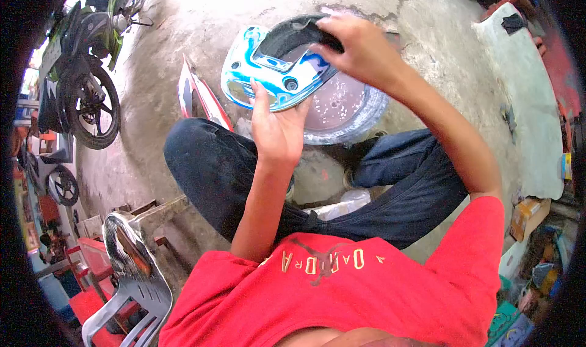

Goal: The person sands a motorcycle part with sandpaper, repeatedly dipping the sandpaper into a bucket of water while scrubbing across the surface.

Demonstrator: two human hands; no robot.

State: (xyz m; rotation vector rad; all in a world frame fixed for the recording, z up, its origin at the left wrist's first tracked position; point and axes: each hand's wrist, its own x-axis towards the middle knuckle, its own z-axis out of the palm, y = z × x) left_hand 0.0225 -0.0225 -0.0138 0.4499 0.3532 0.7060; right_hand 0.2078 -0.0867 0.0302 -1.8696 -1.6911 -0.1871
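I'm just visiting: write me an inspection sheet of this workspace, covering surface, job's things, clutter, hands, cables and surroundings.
Surface: concrete floor, stained.
Job's things: blue-and-white shell, held up, overlapping a basin of cloudy liquid in this view.
Clutter: red-and-white panel on the floor, left of the basin.
Hands: left hand holds the shell's near edge; right hand touches its dark far part, grip unclear.
Cables: nothing seen clearly.
Surroundings: motorcycle and chair, left; cardboard box, right.

The panel (264, 72) looks glossy plastic, the floor (143, 145) rough matt concrete.
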